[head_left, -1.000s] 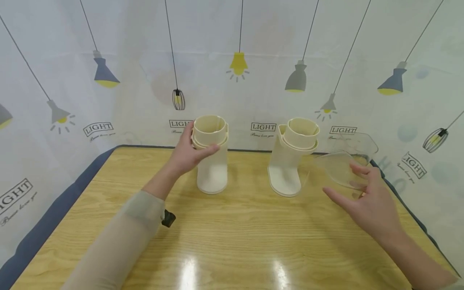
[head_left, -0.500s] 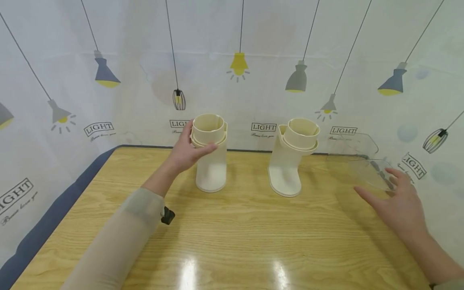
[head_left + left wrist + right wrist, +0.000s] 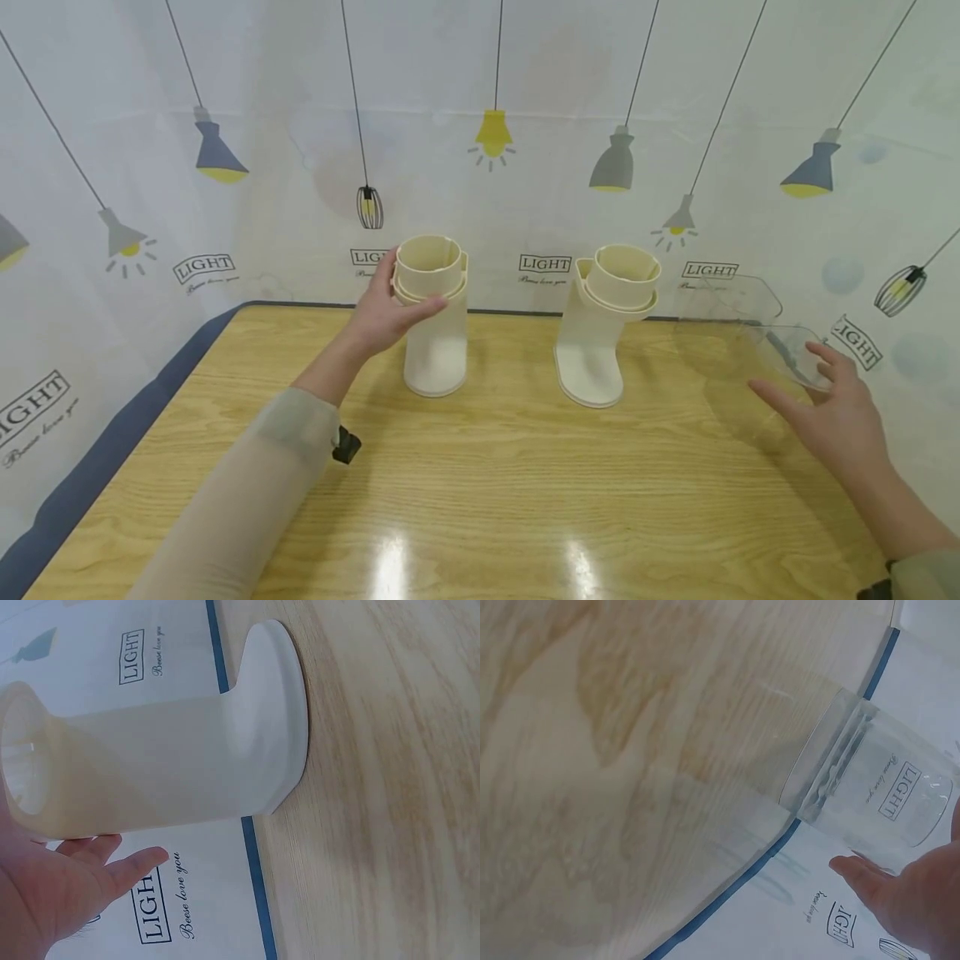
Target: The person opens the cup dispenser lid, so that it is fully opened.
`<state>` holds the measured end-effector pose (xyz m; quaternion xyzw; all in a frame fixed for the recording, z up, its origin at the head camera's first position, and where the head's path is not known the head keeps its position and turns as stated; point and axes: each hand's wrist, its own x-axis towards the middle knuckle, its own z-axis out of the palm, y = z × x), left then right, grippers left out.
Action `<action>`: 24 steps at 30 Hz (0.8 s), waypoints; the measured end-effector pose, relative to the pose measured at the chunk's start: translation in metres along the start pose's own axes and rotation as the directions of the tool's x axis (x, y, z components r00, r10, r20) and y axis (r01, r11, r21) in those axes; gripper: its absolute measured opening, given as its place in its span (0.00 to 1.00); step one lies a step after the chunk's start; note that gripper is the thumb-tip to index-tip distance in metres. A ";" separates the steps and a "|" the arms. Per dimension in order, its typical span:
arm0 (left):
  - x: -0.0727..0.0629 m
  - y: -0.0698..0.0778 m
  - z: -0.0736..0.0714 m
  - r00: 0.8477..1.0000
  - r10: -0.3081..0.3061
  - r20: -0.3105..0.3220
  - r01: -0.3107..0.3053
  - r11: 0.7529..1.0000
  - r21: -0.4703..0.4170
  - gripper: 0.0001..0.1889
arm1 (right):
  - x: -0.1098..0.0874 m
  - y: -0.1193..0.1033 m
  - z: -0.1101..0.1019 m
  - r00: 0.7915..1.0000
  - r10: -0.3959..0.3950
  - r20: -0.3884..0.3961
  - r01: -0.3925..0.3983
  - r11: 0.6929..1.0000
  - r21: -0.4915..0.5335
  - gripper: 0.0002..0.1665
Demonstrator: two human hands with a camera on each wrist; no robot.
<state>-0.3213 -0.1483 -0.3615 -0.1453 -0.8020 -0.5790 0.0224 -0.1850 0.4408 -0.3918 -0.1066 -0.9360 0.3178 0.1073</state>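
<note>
My left hand [image 3: 386, 321] grips the round upper part of a cream plastic stand [image 3: 437, 358] with a long foot, thumb across the front. An open cylindrical collar [image 3: 429, 257] tops this stand. In the left wrist view, the foot of the stand [image 3: 274, 720] rests on the table. To its right is a similar cream stand [image 3: 588, 358], untouched, with its own collar [image 3: 628, 279]. At the table's right side, my right hand [image 3: 843, 429] curves around a clear see-through container [image 3: 885, 780]. Its base end meets the table near the edge in the right wrist view.
A faint clear outline [image 3: 780, 304] shows at the back right, behind the held container. The wooden table [image 3: 480, 483] has a dark blue border [image 3: 168, 358]. A white sheet [image 3: 555, 67] printed with lamps stands close behind and at both sides.
My right hand has moved right, away from the right stand, with the clear container, and has slowed. The left stand has shifted slightly left with my left hand.
</note>
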 end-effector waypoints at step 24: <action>-0.014 -0.001 0.002 0.994 -0.006 -0.105 0.016 0.996 0.093 0.62 | -0.012 -0.027 0.001 0.959 -0.080 -0.272 0.080 0.997 -0.011 0.59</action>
